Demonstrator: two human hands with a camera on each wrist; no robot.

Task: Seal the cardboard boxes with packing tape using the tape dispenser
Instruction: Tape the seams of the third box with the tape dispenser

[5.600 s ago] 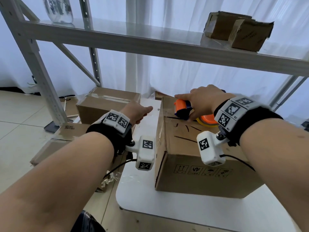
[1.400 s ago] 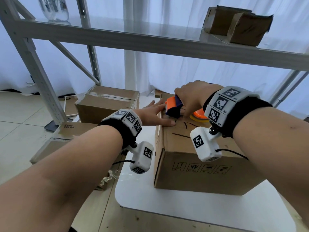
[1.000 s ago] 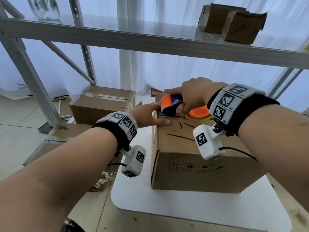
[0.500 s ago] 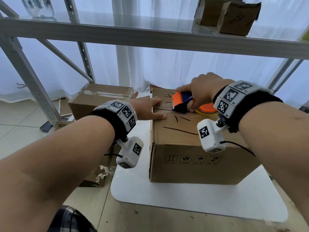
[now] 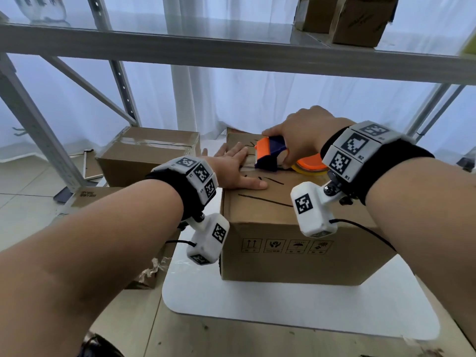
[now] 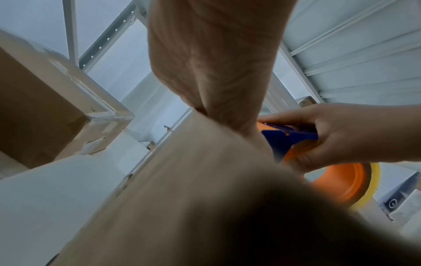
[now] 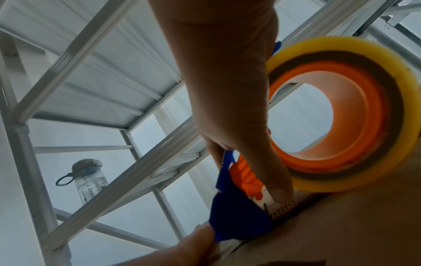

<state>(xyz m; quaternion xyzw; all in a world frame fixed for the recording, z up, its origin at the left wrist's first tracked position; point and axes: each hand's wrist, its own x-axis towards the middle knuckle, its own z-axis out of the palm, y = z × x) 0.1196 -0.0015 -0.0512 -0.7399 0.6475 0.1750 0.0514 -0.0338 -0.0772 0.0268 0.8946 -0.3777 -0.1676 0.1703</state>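
A brown cardboard box [image 5: 288,228] with black pen marks on its top stands on a white board [image 5: 283,302]. My left hand [image 5: 233,167] lies flat on the box top at its left edge, fingers straight. My right hand [image 5: 301,135] grips an orange and blue tape dispenser [image 5: 270,153] on the box top, just right of the left hand. Its yellow tape roll [image 7: 341,115] sits behind the hand. The blue toothed blade end [image 7: 237,217] touches the cardboard beside my left hand [image 7: 182,250]. In the left wrist view the dispenser [image 6: 293,142] shows past my palm [image 6: 214,72].
A taped cardboard box [image 5: 146,153] stands to the left, with flattened cardboard [image 5: 90,199] below it. A grey metal shelf [image 5: 231,50] crosses overhead, carrying two small boxes [image 5: 345,19] and a clear water bottle [image 7: 87,180]. White curtains hang behind.
The dispenser has slid rightward along the box top from its left edge. My left hand came from beside the box and now lies flat on the top behind the dispenser.
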